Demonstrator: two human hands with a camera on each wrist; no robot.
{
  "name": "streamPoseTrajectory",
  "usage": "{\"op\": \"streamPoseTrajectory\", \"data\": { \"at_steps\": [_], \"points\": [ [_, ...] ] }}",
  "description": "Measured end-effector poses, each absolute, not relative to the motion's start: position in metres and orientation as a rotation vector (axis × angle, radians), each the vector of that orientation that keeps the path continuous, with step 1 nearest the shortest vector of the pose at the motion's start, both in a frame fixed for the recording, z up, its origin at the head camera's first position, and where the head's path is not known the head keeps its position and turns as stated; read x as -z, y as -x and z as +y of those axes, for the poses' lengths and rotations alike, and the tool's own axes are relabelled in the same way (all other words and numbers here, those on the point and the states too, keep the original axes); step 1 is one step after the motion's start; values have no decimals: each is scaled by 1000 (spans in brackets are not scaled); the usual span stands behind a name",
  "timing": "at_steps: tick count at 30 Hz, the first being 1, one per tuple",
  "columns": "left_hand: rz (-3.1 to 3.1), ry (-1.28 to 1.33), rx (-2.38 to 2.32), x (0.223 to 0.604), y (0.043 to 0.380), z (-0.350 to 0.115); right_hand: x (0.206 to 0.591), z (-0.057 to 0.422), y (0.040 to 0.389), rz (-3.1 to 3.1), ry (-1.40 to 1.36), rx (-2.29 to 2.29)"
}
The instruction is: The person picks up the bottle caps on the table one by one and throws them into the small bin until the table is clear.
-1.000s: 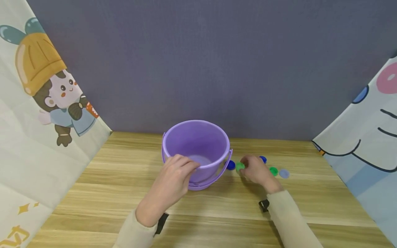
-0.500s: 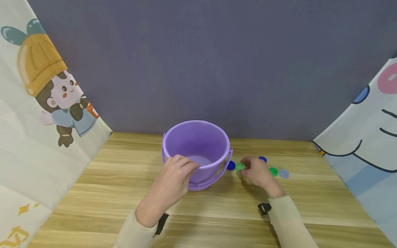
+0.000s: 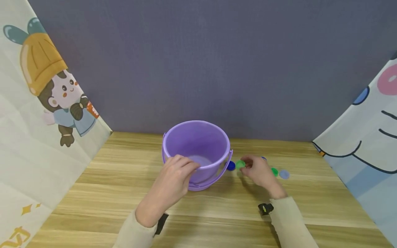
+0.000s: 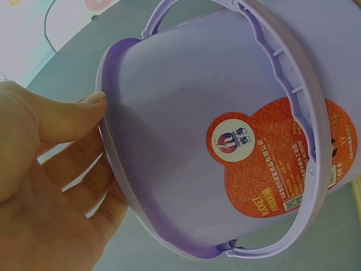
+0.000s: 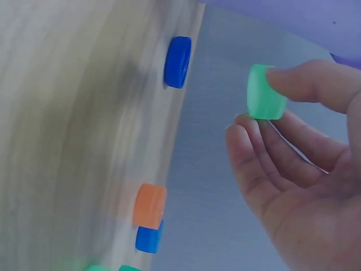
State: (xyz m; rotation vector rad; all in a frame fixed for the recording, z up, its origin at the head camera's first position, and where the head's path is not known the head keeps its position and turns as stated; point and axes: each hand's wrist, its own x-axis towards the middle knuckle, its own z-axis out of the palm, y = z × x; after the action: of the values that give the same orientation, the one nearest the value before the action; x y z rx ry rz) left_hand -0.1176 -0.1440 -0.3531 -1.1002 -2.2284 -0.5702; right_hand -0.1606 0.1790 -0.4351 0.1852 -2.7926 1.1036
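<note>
A purple bucket (image 3: 194,137) stands upright on the table, its handle lowered at the front. At its near rim my left hand (image 3: 170,177) holds on, thumb outside and the other fingers over the edge, as the left wrist view shows. To the right of the bucket, my right hand (image 3: 258,174) pinches a light green bottle cap (image 5: 262,93) between thumb and fingers. In the right wrist view that cap is clear of the table. Beside the bucket lies a dark blue bottle cap (image 3: 231,165).
Past my right hand lie a green cap (image 3: 274,172) and a pale translucent cap (image 3: 284,174). An orange cap (image 5: 150,206) and another blue cap (image 5: 149,239) show in the right wrist view. A grey panel (image 3: 198,62) rises behind the wooden table (image 3: 124,199).
My right hand has risen slightly and shifted a little right with the light green cap, covering more of the far blue cap. My left hand and the bucket have stayed put.
</note>
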Motion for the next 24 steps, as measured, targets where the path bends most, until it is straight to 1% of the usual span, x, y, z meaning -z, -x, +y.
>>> {"op": "streamPoseTrajectory", "data": {
  "at_steps": [11,24],
  "points": [
    [-2229,1103,561,353,119,-143,420,183,155,-2719,-130,-1169],
    [-2227,1101,565,355,120,-144,413,179,150,-2681,-197,-1101]
  ]
}}
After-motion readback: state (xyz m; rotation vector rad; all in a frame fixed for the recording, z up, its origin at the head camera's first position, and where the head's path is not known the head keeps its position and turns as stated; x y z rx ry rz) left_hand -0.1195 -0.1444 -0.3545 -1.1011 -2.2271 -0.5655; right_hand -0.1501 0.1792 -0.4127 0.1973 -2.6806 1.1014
